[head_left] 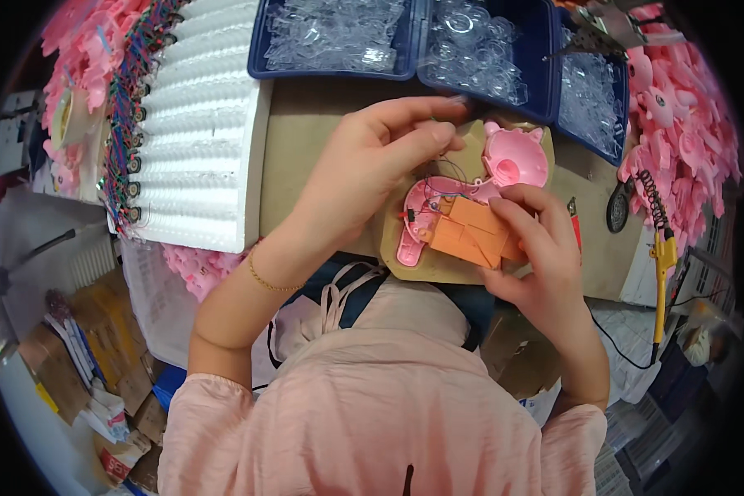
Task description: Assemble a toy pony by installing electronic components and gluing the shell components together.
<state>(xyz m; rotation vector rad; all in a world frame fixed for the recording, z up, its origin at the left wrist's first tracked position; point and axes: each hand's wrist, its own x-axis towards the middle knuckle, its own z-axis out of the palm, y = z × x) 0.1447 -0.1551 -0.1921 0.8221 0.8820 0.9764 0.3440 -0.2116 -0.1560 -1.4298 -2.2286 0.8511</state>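
A pink animal-shaped plastic shell half [417, 202] lies on a tan board [401, 269] in front of me, its round eared end [517, 155] at the upper right. Over the shell sits an orange plastic box [467, 231], tilted. My right hand [541, 248] grips that box from its right side, with fingers above and thumb below. Thin dark wires [450, 174] loop between the box and the shell. Just above them, my left hand [380, 157] has its thumb and forefinger brought close in a pinch; what is between the tips is too small to make out.
Blue bins [416, 50] of clear plastic parts line the far side. On the left stands a white foam tray [207, 124] edged by wired round parts [132, 165]. Pink shells [678, 124] are heaped at right, near a yellow-handled tool [663, 256] with a coiled spring.
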